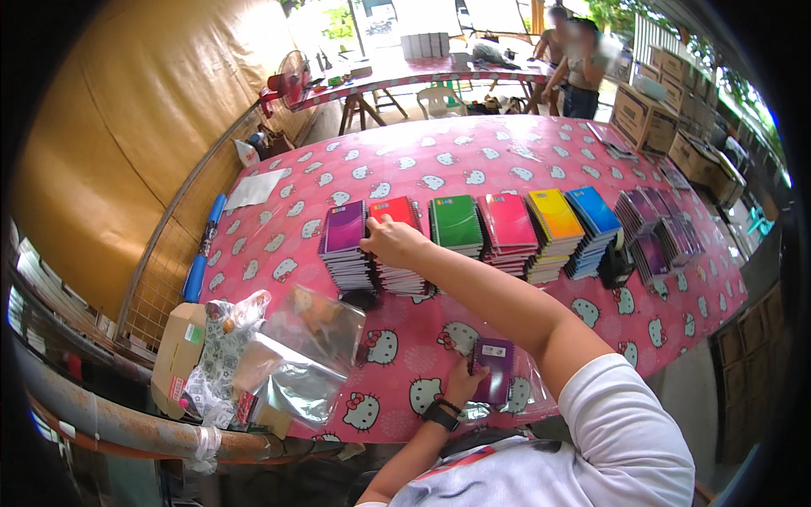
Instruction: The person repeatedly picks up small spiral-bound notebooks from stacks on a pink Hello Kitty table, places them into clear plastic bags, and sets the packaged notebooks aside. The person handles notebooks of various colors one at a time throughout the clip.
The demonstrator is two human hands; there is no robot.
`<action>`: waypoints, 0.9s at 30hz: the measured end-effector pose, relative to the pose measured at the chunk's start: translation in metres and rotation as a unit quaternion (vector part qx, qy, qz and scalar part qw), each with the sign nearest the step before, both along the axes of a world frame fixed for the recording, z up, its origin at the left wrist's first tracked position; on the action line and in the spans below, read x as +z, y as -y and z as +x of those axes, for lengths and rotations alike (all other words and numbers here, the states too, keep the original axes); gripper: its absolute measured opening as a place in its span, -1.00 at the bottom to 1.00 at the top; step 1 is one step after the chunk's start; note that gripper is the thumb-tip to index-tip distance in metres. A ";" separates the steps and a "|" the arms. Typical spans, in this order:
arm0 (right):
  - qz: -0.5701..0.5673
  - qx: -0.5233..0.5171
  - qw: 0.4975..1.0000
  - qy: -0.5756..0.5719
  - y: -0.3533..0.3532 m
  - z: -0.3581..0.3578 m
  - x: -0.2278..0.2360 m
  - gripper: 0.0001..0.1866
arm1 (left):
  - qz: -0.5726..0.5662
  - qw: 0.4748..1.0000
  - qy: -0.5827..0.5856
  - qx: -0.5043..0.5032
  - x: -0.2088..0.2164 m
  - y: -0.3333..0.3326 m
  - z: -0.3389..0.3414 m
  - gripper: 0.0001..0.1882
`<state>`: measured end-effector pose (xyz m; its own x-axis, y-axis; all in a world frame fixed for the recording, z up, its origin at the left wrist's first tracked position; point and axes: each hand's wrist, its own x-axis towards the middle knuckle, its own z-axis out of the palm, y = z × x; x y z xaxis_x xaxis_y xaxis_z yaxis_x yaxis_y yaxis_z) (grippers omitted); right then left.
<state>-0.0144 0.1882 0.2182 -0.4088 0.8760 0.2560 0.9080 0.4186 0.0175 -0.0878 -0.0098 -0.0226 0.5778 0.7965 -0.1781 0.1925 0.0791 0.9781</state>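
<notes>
My left hand (463,382), wearing a dark watch and bracelet, is closed on the edge of a small purple notebook (497,359) near the table's front edge. Clear plastic shows beside that notebook. My right arm stretches across to a stack of red spiral notebooks (394,209). There my right hand (399,242) has its fingers bent at the left edge of the top red one, gripping it. Just left stands a purple notebook stack (345,217). Further right are stacks of green (454,218), pink (507,220), yellow (555,215) and blue notebooks (593,211).
Bundled purple notebooks (655,224) lie at the right. Clear plastic sleeves (296,372) and a patterned bag (221,363) are at the front left. A dark object (617,266) stands by the blue stack. Boxes (646,117) and two people are at the back right.
</notes>
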 end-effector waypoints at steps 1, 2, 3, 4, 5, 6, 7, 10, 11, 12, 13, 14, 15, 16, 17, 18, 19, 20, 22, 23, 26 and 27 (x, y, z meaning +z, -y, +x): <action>0.023 -0.006 0.999 -0.031 -0.003 0.005 0.003 -0.78 | 0.009 1.000 0.017 -0.007 -0.007 -0.004 0.002 -0.51; 0.041 -0.022 0.997 -0.060 -0.006 0.020 -0.001 -0.80 | 0.011 0.999 0.036 -0.022 -0.013 -0.007 0.008 -0.51; 0.058 -0.032 0.994 -0.090 -0.007 0.030 -0.002 -0.82 | 0.012 0.998 0.054 -0.031 -0.015 -0.008 0.009 -0.51; 0.082 -0.022 0.988 -0.132 -0.007 0.050 -0.001 -0.86 | -0.024 0.997 0.043 -0.063 -0.017 -0.009 0.013 -0.50; 0.107 -0.010 0.979 -0.176 -0.006 0.067 -0.004 -0.89 | -0.053 0.995 0.025 -0.080 -0.014 -0.012 0.016 -0.51; 0.083 0.033 0.944 -0.317 0.017 0.056 0.012 -0.89 | -0.086 0.994 0.002 -0.065 -0.011 -0.016 -0.001 -0.51; 0.062 0.066 0.889 -0.448 0.056 0.059 0.046 -0.88 | -0.114 0.992 -0.017 -0.057 -0.007 -0.017 -0.011 -0.52; -0.126 0.086 0.864 -0.481 0.138 0.111 0.060 -0.83 | -0.217 0.974 0.059 -0.001 0.007 -0.017 -0.007 -0.54; -0.201 0.123 0.850 -0.470 0.160 0.130 0.052 -0.81 | -0.080 0.993 0.081 -0.024 0.014 -0.016 -0.005 -0.53; -0.263 0.138 0.845 -0.445 0.176 0.143 0.033 -0.81 | 0.061 0.992 0.101 -0.050 0.022 -0.017 -0.003 -0.52; -0.318 0.154 0.835 -0.421 0.186 0.157 0.003 -0.82 | -0.080 0.983 0.149 -0.070 0.019 -0.020 -0.007 -0.46; -0.362 0.144 0.827 -0.405 0.192 0.166 -0.033 -0.84 | -0.222 0.955 0.185 -0.070 0.017 -0.025 -0.011 -0.41; -0.405 0.135 0.817 -0.388 0.196 0.167 -0.066 -0.85 | -0.251 0.958 0.120 -0.069 0.023 -0.027 -0.013 -0.42; -0.421 0.070 0.830 -0.360 0.200 0.159 -0.086 -0.86 | -0.277 0.957 0.060 -0.061 0.035 -0.028 -0.010 -0.43; -0.438 0.005 0.838 -0.326 0.206 0.150 -0.102 -0.86 | -0.303 0.952 0.005 -0.049 0.040 -0.027 -0.006 -0.44; -0.373 0.014 0.872 -0.317 0.205 0.141 -0.107 -0.88 | -0.248 0.966 -0.007 -0.074 0.040 -0.026 -0.005 -0.50; -0.306 0.023 0.901 -0.307 0.200 0.130 -0.111 -0.90 | -0.194 0.976 -0.019 -0.098 0.040 -0.025 -0.006 -0.55; -0.241 0.036 0.925 -0.292 0.189 0.120 -0.109 -0.91 | -0.141 0.983 -0.027 -0.115 0.039 -0.026 -0.009 -0.58; -0.021 0.003 0.994 -0.107 0.157 0.108 -0.084 -0.85 | -0.124 0.990 -0.012 -0.073 0.039 -0.022 -0.008 -0.56; 0.130 -0.095 0.975 -0.154 0.153 0.098 -0.063 -0.75 | -0.118 0.992 -0.003 -0.046 0.038 -0.017 -0.011 -0.55; 0.341 -0.228 0.904 -0.116 0.100 0.125 -0.057 -0.73 | -0.151 0.988 -0.026 -0.029 0.062 -0.007 0.011 -0.58; 0.280 -0.214 0.933 -0.079 0.094 0.126 -0.053 -0.75 | -0.125 0.991 -0.033 -0.033 0.056 -0.008 0.008 -0.59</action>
